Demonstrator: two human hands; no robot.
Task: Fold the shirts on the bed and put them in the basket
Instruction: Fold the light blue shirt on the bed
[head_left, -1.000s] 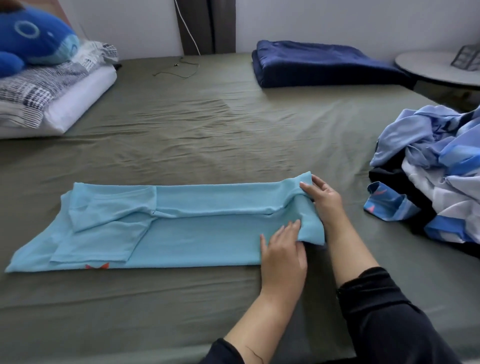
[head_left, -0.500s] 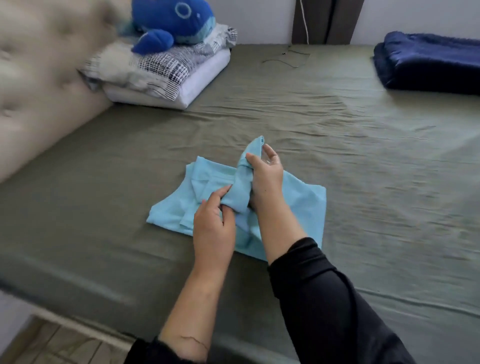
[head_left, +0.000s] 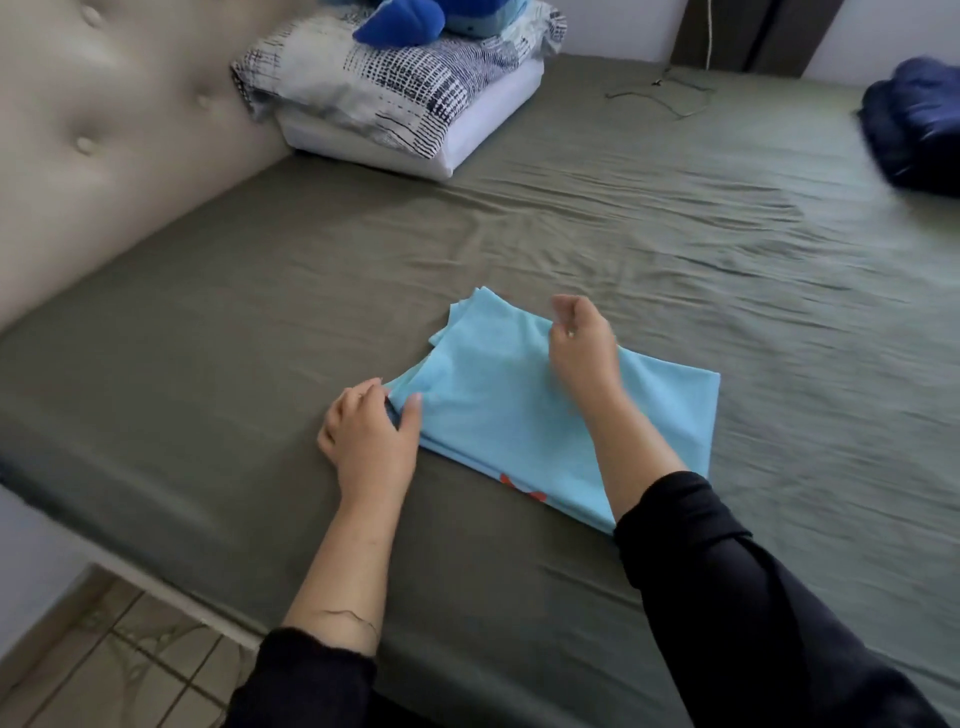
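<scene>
Both hands have doubled the light-blue shirt (head_left: 524, 415) over; left hand (head_left: 371, 436) pinches its corner, right hand (head_left: 582, 345) curls at the far edge. Basket transfer pending.

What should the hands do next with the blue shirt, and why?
Probably let go and smooth it flat. The light blue shirt already lies folded on the bed, but the left hand pinches its bunched near corner and the right hand holds the far edge. No basket is in view.
</scene>
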